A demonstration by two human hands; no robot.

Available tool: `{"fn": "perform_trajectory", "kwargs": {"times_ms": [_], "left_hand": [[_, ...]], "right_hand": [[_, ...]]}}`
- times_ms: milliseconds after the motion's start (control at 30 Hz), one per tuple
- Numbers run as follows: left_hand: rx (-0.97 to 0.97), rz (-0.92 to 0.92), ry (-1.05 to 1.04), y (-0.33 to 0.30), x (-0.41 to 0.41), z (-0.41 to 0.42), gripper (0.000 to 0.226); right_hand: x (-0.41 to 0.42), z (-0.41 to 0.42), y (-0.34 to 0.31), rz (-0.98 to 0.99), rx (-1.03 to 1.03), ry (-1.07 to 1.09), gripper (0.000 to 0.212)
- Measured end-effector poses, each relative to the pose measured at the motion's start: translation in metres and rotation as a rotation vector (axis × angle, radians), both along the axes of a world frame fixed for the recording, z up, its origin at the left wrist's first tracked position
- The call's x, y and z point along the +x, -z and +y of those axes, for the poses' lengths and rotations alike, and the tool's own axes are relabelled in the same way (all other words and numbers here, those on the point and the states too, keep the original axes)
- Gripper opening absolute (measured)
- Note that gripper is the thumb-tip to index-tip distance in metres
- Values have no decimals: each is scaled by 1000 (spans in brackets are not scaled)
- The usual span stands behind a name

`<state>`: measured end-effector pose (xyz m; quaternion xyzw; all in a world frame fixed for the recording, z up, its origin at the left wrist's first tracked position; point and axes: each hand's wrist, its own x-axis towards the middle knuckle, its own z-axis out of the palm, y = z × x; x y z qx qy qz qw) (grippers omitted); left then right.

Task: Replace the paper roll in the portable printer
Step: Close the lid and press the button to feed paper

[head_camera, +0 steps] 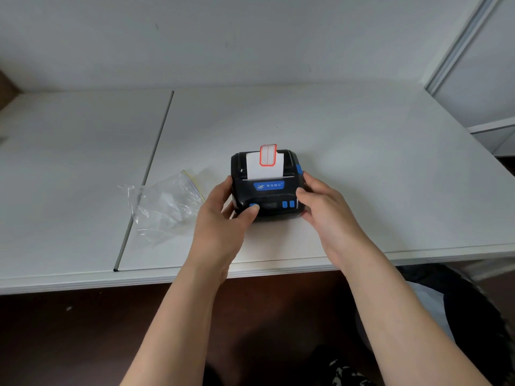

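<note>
Two hands grasp the black printer on the white table: left hand and right hand clasp its sides. Label paper sticks up from its slot; a clear plastic bag lies just left.

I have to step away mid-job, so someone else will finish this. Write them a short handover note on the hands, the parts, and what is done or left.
Left hand: grips the portable printer on its left side, thumb on the front blue button.
Right hand: holds the printer's right side.
Printer sits on the white table, lid closed, paper strip with a red-bordered label feeding out the top.
Empty clear plastic bag lies to the left.
Roll looks loaded; left: confirm feed, tear off the excess.
</note>
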<state>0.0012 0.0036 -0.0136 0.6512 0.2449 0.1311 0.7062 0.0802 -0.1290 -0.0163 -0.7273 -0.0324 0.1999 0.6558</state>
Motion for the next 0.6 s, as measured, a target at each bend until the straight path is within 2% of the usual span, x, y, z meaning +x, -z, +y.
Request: {"fn": "perform_trajectory", "kwargs": {"times_ms": [233, 600], "left_hand": [[50, -12, -65, 1, 3, -4, 51], [82, -10, -90, 4, 4, -2, 52]], "right_hand": [[0, 6, 2, -9, -41, 58, 36], [0, 3, 6, -40, -58, 21, 40]]}}
